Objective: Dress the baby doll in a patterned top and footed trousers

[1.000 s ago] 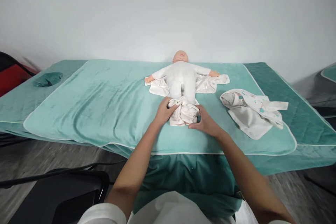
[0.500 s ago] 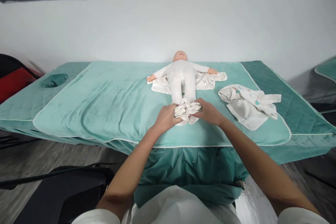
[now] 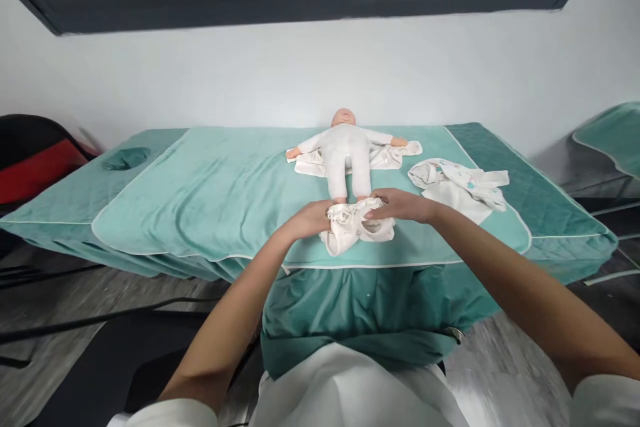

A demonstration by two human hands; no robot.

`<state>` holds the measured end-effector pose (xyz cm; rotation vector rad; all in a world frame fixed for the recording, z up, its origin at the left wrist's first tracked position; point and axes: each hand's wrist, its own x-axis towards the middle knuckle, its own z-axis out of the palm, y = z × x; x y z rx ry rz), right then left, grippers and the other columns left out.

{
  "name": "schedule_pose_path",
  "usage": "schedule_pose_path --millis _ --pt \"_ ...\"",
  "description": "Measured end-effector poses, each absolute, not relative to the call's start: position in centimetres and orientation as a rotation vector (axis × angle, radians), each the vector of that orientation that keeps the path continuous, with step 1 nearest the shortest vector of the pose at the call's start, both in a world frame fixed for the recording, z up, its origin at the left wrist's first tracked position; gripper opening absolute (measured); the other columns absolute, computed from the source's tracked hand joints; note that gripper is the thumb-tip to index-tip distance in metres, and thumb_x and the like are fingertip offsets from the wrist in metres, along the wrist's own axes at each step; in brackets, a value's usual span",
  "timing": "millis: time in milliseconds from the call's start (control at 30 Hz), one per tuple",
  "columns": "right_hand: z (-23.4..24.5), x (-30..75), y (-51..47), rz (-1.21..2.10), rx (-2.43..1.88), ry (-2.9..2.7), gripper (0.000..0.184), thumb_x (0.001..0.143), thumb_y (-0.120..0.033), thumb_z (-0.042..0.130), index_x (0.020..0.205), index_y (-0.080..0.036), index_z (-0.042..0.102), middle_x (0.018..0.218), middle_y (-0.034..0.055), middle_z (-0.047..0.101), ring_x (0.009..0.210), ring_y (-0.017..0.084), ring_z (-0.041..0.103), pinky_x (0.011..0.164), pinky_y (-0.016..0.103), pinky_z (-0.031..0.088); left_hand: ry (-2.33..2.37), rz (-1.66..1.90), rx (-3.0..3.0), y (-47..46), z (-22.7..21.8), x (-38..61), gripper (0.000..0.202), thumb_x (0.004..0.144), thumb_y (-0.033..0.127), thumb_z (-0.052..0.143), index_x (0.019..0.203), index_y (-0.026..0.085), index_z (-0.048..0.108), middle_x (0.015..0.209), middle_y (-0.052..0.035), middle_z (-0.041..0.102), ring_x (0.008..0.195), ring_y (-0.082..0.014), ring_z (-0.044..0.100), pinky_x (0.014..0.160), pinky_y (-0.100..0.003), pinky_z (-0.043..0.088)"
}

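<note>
Left hand (image 3: pixel 313 217) and right hand (image 3: pixel 403 205) pinch a bunched garment (image 3: pixel 342 233), the doll's legs (image 3: pixel 337 179) beyond them seemingly not yet inside.

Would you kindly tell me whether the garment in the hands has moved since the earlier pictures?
Yes: judged against the mat, the garment has shifted away from the doll, toward the mat's near edge.

Left grip (image 3: pixel 311 219), right grip (image 3: pixel 404 205) curled
</note>
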<state>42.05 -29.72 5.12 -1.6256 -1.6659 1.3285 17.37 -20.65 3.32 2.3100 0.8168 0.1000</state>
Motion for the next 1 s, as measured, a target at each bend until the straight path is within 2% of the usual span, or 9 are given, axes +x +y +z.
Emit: schedule_pose_path --millis 167,333,400,467,533,633,733,833,1000 --pt "10.8 42.0 -30.8 1.261 -1.468 -1.993 0.049 0.077 -0.062 0.071 0.1 -0.019 0.062 0.096 0.0036 0.064 0.089 0.021 0.057 0.074 0.03 0.042 0.782 -0.033 2.508 -21.1 8.4 16.0 0.031 0.08 0.046 0.056 0.094 0.019 0.062 0.101 -0.0029 0.072 0.09 -0.0211 0.065 0.073 -0.024 0.048" --pt "16.8 41.1 -30.7 0.811 -1.695 -2.351 0.049 0.085 -0.07 0.058 0.089 -0.021 0.065 0.088 0.004 0.063 0.078 0.02 0.055 0.067 0.032 0.037 0.686 -0.262 2.691 -21.2 15.5 15.2 0.035 0.073 0.041 0.066 0.103 0.023 0.064 0.105 -0.0021 0.071 0.092 -0.0209 0.064 0.075 -0.025 0.046" --pt "18.6 40.5 -30.1 0.634 -1.764 -2.347 0.05 0.086 -0.071 0.056 0.08 -0.022 0.066 0.078 0.0028 0.061 0.072 0.019 0.054 0.065 0.032 0.036 0.776 -0.163 2.748 -20.9 17.8 15.2 0.032 0.068 0.04 0.071 0.096 0.023 0.066 0.093 -0.0022 0.071 0.086 -0.0223 0.064 0.076 -0.028 0.046" --pt "20.1 40.1 -29.5 0.506 -1.743 -2.279 0.046 0.08 -0.067 0.068 0.073 -0.022 0.066 0.069 0.0008 0.058 0.07 0.018 0.055 0.065 0.032 0.037 0.844 0.08 2.776 -20.3 19.6 15.3 0.025 0.064 0.037 0.074 0.084 0.023 0.067 0.079 -0.0009 0.067 0.083 -0.0238 0.065 0.078 -0.03 0.047" --pt "21.4 40.1 -28.9 0.425 -1.648 -2.172 0.039 0.071 -0.057 0.081 0.07 -0.022 0.065 0.066 -0.0012 0.056 0.075 0.019 0.058 0.067 0.03 0.04 0.831 0.359 2.767 -19.8 21.2 15.4 0.02 0.063 0.034 0.076 0.075 0.022 0.066 0.07 0.0005 0.061 0.085 -0.0254 0.065 0.082 -0.033 0.048" --pt "23.5 40.5 -28.1 0.42 -1.5 -2.018 0.031 0.072 -0.041 0.086 0.075 -0.019 0.064 0.07 -0.0033 0.056 0.084 0.018 0.06 0.072 0.028 0.044 0.788 0.717 2.684 -19.5 23.1 15.5 0.018 0.066 0.031 0.076 0.07 0.02 0.062 0.068 0.0005 0.055 0.092 -0.0267 0.064 0.09 -0.039 0.047" --pt "25.0 40.8 -27.6 0.566 -1.366 -1.849 0.026 0.074 -0.029 0.086 0.08 -0.017 0.063 0.076 -0.0041 0.058 0.086 0.016 0.062 0.074 0.029 0.049 0.771 0.983 2.528 -20.1 24.5 15.6 0.019 0.071 0.027 0.076 0.071 0.02 0.059 0.07 -0.0011 0.056 0.095 -0.0251 0.06 0.094 -0.041 0.046" --pt "25.9 40.2 -27.8 0.725 -1.263 -1.705 0.025 0.075 -0.022 0.085 0.081 -0.016 0.062 0.078 -0.0038 0.059 0.085 0.016 0.065 0.072 0.031 0.053 0.774 1.074 2.431 -21.3 25.1 15.7 0.021 0.078 0.028 0.075 0.076 0.02 0.056 0.072 -0.0019 0.056 0.093 -0.0217 0.055 0.095 -0.042 0.046" --pt "26.9 38.8 -29.6 0.721 -1.341 -1.853 0.031 0.062 -0.021 0.093 0.073 -0.016 0.064 0.075 -0.0026 0.063 0.08 0.016 0.066 0.068 0.03 0.054 0.85 0.983 2.446 -21.4 24.6 15.1 0.025 0.088 0.035 0.064 0.077 0.015 0.055 0.07 -0.0015 0.049 0.091 -0.0198 0.055 0.091 -0.041 0.045"
